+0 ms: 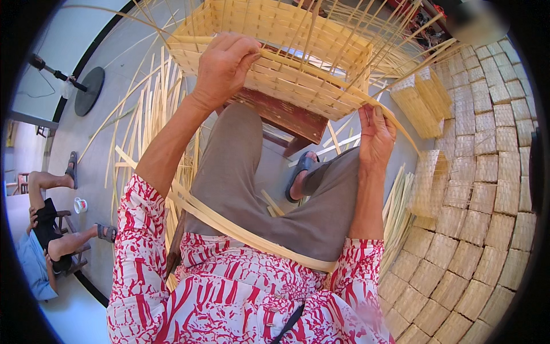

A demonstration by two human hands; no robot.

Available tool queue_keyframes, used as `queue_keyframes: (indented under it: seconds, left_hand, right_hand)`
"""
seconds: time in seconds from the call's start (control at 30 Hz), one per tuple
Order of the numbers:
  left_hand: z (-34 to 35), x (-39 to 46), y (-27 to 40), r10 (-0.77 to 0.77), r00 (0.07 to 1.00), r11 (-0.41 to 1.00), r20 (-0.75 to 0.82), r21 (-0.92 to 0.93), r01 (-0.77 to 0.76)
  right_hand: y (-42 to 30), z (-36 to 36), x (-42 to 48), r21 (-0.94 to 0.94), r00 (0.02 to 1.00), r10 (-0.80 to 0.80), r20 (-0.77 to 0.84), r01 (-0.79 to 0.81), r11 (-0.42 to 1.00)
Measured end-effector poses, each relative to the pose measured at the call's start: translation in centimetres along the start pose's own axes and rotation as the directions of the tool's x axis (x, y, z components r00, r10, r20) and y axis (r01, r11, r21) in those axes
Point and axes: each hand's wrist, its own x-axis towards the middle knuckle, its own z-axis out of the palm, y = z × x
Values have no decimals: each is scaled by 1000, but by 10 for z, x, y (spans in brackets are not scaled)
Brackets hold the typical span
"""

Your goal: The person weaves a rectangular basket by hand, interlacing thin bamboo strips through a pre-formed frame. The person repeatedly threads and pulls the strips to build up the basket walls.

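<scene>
A rectangular basket of woven pale bamboo strips rests on a worn red wooden stool before my knees. Thin upright stakes stick up from its walls. Along the near rim runs a wider, yellowish bamboo strip. My left hand is closed over that rim on its left part, thumb and fingers pinched; what lies under the palm is hidden. At the near right corner my right hand pinches the strip between thumb and fingers, and its loose end curves out beyond them.
Loose bamboo strips litter the floor on the left, and a few strips lie across my lap. Stacked woven baskets fill the right side. A person sits at far left near a white mug and a round black stand base.
</scene>
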Motion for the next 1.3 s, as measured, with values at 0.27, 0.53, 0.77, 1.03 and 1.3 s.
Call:
queue_keyframes:
  seconds: [0.27,0.53,0.77,1.03,1.3]
  left_hand:
    - [0,1,1,-5,1000,1000,28,8,4]
    - [-8,-2,-7,-5,995,999,95,52,0]
    - [-3,-8,-4,7,998,1000,61,9,-7]
    - [-1,-5,0,-19,997,1000,75,19,18]
    - [-14,5,9,-79,996,996,45,-42,81]
  right_hand:
    - [6,-5,3,32,1000,7,-12,-7,999]
    - [11,1,4,-9,1000,17,3,-17,1000]
    - [7,-18,7,-48,994,103,23,-102,994]
    - [1,-12,6,-105,994,93,-58,-99,989]
    - [7,5,3,-36,999,5,-51,-7,999]
